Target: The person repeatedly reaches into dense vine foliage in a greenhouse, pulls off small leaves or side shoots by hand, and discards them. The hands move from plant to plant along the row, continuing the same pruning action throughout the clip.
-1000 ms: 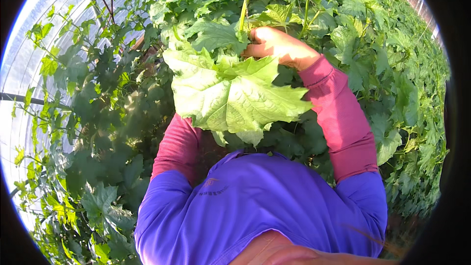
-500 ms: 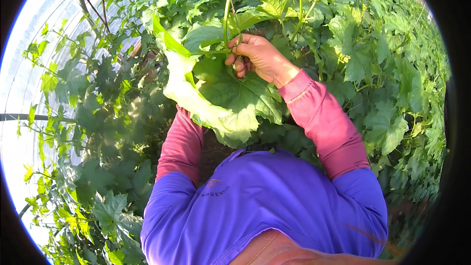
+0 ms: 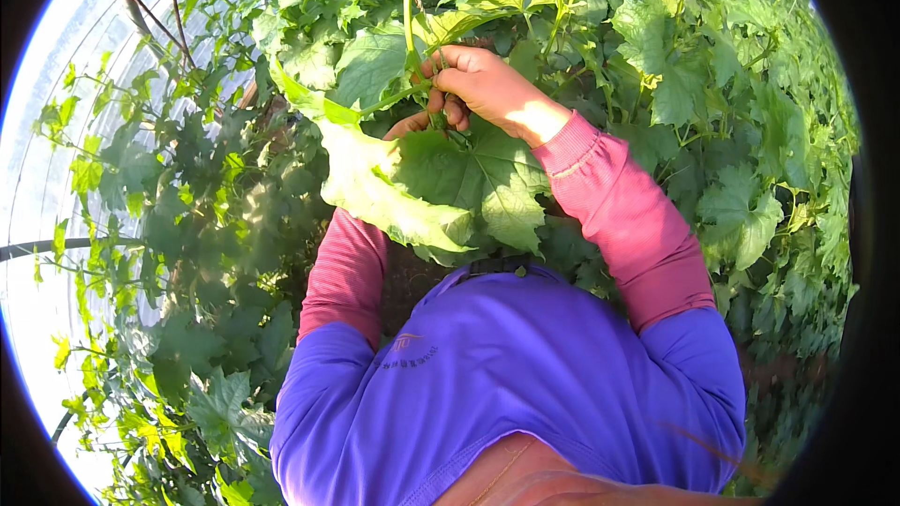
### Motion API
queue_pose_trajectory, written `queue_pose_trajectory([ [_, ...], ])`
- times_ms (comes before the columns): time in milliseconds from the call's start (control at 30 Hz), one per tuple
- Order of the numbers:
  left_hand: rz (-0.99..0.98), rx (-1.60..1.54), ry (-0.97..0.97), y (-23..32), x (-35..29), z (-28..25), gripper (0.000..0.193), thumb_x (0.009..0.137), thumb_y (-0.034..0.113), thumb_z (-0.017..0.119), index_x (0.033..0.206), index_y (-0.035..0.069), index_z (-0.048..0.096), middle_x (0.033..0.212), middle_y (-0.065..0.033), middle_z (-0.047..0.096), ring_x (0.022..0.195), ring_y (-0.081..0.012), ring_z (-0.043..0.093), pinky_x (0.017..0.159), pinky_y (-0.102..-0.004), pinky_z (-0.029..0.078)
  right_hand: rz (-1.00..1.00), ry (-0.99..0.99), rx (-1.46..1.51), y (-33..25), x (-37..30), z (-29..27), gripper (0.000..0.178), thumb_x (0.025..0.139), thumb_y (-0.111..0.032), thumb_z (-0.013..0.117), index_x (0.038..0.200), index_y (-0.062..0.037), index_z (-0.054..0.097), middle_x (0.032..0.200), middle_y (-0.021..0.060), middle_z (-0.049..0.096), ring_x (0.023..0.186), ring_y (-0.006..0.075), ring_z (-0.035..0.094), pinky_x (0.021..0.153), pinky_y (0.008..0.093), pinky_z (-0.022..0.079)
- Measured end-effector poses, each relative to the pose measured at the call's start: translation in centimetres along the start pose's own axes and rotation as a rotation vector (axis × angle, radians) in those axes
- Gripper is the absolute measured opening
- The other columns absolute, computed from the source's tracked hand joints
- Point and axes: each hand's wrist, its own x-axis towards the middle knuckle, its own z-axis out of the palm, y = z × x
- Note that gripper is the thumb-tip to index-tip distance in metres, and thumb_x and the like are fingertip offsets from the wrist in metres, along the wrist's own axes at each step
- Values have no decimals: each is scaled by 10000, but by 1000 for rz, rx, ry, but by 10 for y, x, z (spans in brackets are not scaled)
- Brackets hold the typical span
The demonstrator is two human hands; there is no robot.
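A green vine stem (image 3: 409, 14) comes down from the top, with a thin twine (image 3: 422, 6) beside it. My right hand (image 3: 487, 89) is closed in a pinch on the twine, right against the stem. Below the fingers spreads a broad leaf (image 3: 469, 173), its left side folded up and brightly lit. Behind that leaf my left hand (image 3: 409, 125) shows only in part, close to the right fingertips; its fingers are mostly hidden. A leaf stalk (image 3: 389, 100) runs from the stem to the left, just above my left hand.
Dense leafy vines (image 3: 712, 150) fill the right side and the background. More foliage (image 3: 206, 253) stands at the left before a pale translucent greenhouse wall (image 3: 37, 131). Metal poles (image 3: 141, 14) rise at the upper left, and a dark pipe (image 3: 66, 245) crosses the left edge.
My left hand has risen from behind the leaf to beside the right fingers. The right hand has moved slightly up and left in view. The big leaf has shifted and tilted.
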Motion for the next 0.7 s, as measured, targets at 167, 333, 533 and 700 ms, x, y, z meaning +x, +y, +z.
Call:
queue_pose_trajectory([
  [167, 299, -114, -100, 1, 16, 18, 175, 964, 232, 370, 832, 125, 415, 773, 6, 409, 754, -146, 420, 707, -247, 365, 6, -41, -8, -10, -6, 11, 200, 883, -109, 448, 1056, -24, 504, 733, 39, 602, 512, 64, 517, 456, 213, 437],
  [333, 344, -35, -51, 0, 10, 11, 170, 960, 240, 370, 850, 119, 419, 787, -9, 419, 749, -153, 435, 702, -263, 381, -37, -31, -9, -8, -4, 8, 130, 882, -105, 460, 984, -39, 507, 721, 45, 602, 501, 68, 527, 439, 208, 435],
  [533, 254, 33, 42, 1, -4, -3, 151, 951, 241, 397, 893, 107, 435, 822, -21, 444, 770, -158, 455, 713, -270, 396, -6, 13, 10, -7, -3, 2, 138, 876, -117, 453, 974, -38, 509, 711, 56, 601, 496, 80, 530, 440, 223, 440],
  [700, 211, 67, 104, -12, -19, -14, 150, 942, 243, 419, 929, 96, 448, 851, -32, 464, 788, -162, 472, 722, -275, 408, -4, 0, -26, -6, 0, -5, 223, 842, -89, 445, 1025, 21, 510, 694, 60, 592, 507, 87, 535, 472, 241, 456],
])
